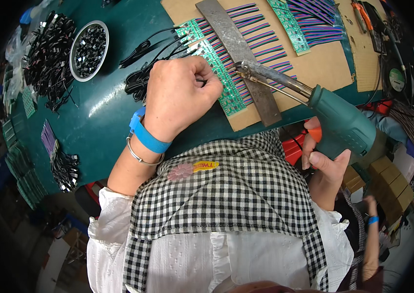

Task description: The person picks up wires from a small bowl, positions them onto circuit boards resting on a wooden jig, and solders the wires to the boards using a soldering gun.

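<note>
My left hand (182, 93), a blue band at its wrist, is closed in a pinch on a black cable (201, 81) beside the row of green circuit boards (231, 100). Over these boards lies a grey metal bar (238, 53), with multicoloured wires (260, 43) reaching out beyond it. My right hand (331, 163) is wrapped around the handle of a teal soldering gun (343, 119). The gun's metal tip points left, above the boards and the bar, close to my left fingers. Whether the tip touches a board, I cannot tell. More black cables (138, 83) lie behind my left wrist.
A bowl (72, 61) of small dark parts stands at left by a heap of black cables (48, 58). Another wired board group (290, 29) lies on the cardboard (331, 63). Orange-handled pliers (362, 17) are at far right. Another person's arm (372, 239) shows lower right.
</note>
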The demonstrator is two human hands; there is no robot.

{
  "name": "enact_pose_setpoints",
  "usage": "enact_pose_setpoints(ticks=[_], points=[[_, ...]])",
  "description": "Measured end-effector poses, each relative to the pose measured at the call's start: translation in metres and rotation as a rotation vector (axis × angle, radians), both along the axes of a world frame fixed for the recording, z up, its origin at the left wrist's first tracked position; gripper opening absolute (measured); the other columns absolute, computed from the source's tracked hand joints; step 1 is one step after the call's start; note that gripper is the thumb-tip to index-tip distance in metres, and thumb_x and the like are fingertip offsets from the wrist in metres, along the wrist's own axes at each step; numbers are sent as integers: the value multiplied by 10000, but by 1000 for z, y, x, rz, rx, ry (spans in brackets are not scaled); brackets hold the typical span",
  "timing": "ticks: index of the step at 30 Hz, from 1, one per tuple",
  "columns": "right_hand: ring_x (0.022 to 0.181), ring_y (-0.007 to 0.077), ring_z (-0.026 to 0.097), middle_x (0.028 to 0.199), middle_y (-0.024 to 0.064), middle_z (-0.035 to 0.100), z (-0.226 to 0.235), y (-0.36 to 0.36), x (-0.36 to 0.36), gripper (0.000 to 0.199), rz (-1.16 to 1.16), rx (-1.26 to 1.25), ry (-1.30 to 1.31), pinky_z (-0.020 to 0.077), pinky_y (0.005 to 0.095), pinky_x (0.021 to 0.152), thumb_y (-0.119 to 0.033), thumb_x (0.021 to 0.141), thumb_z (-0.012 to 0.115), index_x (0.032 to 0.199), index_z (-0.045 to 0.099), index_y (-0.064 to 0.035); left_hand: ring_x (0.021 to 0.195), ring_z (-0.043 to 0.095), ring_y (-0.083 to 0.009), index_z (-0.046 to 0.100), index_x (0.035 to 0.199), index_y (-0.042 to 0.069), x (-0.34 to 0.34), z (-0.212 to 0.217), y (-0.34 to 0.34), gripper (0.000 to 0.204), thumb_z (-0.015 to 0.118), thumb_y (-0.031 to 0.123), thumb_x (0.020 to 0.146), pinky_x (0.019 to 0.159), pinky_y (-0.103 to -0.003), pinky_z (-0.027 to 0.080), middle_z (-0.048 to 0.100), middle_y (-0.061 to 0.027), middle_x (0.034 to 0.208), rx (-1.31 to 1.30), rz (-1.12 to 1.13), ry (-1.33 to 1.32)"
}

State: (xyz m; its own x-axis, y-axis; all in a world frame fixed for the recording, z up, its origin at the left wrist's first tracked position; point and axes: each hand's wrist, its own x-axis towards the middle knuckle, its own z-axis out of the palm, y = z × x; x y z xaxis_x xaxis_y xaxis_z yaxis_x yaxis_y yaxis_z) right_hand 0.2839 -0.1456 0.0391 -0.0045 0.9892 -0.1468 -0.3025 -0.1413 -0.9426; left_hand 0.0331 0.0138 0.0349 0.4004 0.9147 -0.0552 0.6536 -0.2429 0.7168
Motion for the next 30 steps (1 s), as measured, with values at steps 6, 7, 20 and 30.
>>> enact_pose_setpoints(ticks=[6, 7, 20, 30], points=[[610, 168, 562, 1130, 278, 532, -1, -3, 0, 566, 8, 16, -32, 470, 248, 481, 2, 754, 672, 1230, 391, 121, 469, 605, -226, 647, 623, 35, -2, 1, -1, 70, 638, 101, 643, 492, -301, 492, 589, -99, 517, 7, 8, 13], [608, 167, 561, 1131, 277, 532, 0, -4, 0, 566, 1, 7, -39, 470, 247, 481, 3, 753, 673, 1229, 391, 122, 469, 605, -226, 647, 623, 35, -1, 1, -1, 70, 638, 101, 643, 492, -301, 492, 589, -99, 517, 6, 4, 12], [628, 143, 565, 1057, 208, 585, 11, -3, -6, 489, -56, 1, -53, 466, 232, 527, 1, 731, 688, 1156, 476, 118, 476, 602, -210, 639, 654, 15, -3, 0, -8, 90, 672, 92, 687, 488, -283, 477, 585, -106, 536, -20, -24, -75], [587, 134, 568, 952, 169, 583, 8, -5, -5, 438, -4, -72, -46, 463, 228, 498, 31, 735, 675, 1125, 493, 112, 472, 603, -216, 643, 639, 29, -3, 1, -5, 81, 678, 96, 668, 489, -289, 485, 586, -97, 529, -28, -52, -14]])
